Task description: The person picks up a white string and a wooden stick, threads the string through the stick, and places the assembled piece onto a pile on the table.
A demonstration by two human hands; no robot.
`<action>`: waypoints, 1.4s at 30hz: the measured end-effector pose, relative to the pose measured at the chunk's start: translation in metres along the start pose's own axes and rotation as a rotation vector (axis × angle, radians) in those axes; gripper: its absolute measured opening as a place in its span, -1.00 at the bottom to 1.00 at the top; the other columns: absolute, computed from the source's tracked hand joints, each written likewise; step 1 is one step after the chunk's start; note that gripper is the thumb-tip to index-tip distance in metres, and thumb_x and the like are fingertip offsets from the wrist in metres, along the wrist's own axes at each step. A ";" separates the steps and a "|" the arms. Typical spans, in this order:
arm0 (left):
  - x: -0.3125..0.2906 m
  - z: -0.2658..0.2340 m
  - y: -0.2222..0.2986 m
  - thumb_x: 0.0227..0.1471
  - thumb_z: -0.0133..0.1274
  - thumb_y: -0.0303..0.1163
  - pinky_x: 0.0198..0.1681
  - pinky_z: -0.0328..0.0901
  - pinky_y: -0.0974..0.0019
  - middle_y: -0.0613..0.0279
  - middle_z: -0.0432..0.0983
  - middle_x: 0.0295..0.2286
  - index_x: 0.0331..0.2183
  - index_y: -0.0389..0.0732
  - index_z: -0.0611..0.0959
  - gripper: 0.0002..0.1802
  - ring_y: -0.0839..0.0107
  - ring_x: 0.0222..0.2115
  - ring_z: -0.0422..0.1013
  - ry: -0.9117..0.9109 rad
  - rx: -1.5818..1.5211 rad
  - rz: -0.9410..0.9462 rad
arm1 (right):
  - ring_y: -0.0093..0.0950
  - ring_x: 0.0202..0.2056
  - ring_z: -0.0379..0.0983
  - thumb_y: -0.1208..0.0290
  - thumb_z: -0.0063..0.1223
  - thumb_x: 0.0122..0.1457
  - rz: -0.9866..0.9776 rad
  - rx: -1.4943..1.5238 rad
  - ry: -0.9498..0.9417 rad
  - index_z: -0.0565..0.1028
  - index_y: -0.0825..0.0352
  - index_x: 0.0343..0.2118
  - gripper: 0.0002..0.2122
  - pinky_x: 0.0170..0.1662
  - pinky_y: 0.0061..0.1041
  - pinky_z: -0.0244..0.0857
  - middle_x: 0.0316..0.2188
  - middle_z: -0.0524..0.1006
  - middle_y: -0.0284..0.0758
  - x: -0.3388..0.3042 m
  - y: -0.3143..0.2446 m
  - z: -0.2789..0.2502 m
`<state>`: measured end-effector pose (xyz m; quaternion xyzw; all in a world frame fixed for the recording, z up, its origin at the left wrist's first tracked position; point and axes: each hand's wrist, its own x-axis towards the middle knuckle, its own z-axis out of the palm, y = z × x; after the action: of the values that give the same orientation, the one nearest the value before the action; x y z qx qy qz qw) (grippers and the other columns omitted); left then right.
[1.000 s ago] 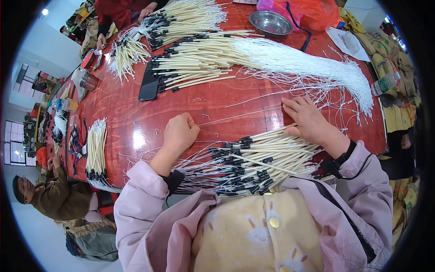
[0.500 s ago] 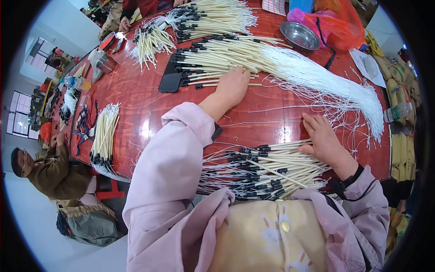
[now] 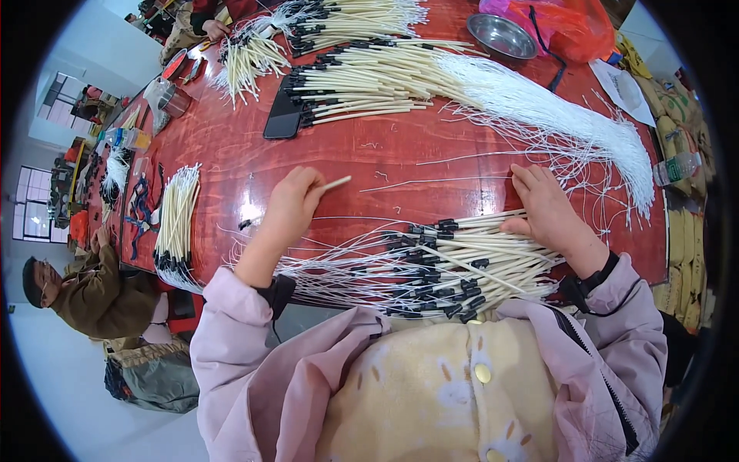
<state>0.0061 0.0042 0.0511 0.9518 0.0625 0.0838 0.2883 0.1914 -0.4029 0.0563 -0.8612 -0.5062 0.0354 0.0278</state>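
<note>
My left hand (image 3: 291,202) is closed around a thin cream stick (image 3: 336,183) above the red table. Its bare end points right, and a black tip shows on the other side of the hand. My right hand (image 3: 543,208) rests open, fingers stretched and thumb apart, beside the near pile of sticks (image 3: 493,262). These cream sticks have black end caps, with white cords (image 3: 323,281) running left. A loose white cord (image 3: 439,183) leads toward the right fingertips; whether they touch it I cannot tell.
Beyond lies a larger pile of capped sticks (image 3: 369,81) with a thick white cord bundle (image 3: 554,115). A black phone (image 3: 283,115), metal bowl (image 3: 502,36) and upright-looking stick bundle (image 3: 178,212) are around. A co-worker (image 3: 85,292) sits at left; another person's hand (image 3: 215,29) shows at the far edge.
My left hand has come from the far pile back toward me and to the left, now with a stick in it. The right hand has hardly moved.
</note>
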 end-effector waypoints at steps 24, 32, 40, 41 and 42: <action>-0.009 0.020 0.007 0.13 0.09 -0.47 -0.23 0.35 0.04 -0.01 0.49 -0.33 -0.28 -0.26 0.58 -0.90 -0.06 -0.27 0.46 -0.059 0.016 -0.019 | -0.08 0.14 0.26 -0.20 0.22 -0.03 0.036 -0.087 -0.114 0.40 0.69 0.03 -0.12 0.31 -0.16 0.05 0.16 0.35 0.03 0.007 -0.009 -0.007; 0.047 0.076 0.051 0.08 0.05 -0.45 -0.19 0.39 -0.01 0.05 0.50 -0.35 -0.28 -0.17 0.57 -0.89 -0.02 -0.23 0.47 -0.100 0.245 0.297 | -0.08 0.16 0.24 -0.23 0.13 0.02 -0.106 -0.026 -0.102 0.39 0.70 0.06 -0.11 0.32 -0.13 0.02 0.22 0.32 0.02 0.013 -0.011 -0.007; 0.064 0.115 0.122 0.00 0.13 -0.42 -0.19 0.40 0.00 0.06 0.50 -0.29 -0.25 -0.18 0.57 -0.79 0.04 -0.22 0.48 -0.116 0.289 0.479 | -0.08 0.18 0.23 -0.14 0.13 0.07 -0.247 0.150 0.126 0.35 0.57 0.16 -0.19 0.30 -0.13 0.04 0.24 0.31 -0.04 0.023 -0.011 0.014; 0.055 0.105 0.118 -0.01 0.17 -0.39 -0.19 0.41 0.01 0.05 0.49 -0.29 -0.24 -0.18 0.57 -0.77 0.04 -0.21 0.48 -0.092 0.302 0.427 | -0.08 0.18 0.23 -0.11 0.15 0.07 -0.236 0.183 0.171 0.35 0.53 0.17 -0.21 0.30 -0.13 0.05 0.24 0.32 -0.06 0.024 -0.008 0.017; 0.049 0.094 0.117 -0.01 0.21 -0.36 -0.19 0.41 0.02 0.04 0.49 -0.28 -0.24 -0.19 0.58 -0.74 0.04 -0.21 0.47 -0.075 0.311 0.383 | -0.08 0.18 0.23 -0.11 0.15 0.07 -0.223 0.187 0.172 0.35 0.53 0.17 -0.21 0.30 -0.13 0.05 0.24 0.32 -0.06 0.023 -0.004 0.018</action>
<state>0.0804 -0.1344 0.0453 0.9816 -0.1178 0.0911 0.1192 0.1976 -0.3803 0.0375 -0.7931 -0.5891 0.0050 0.1548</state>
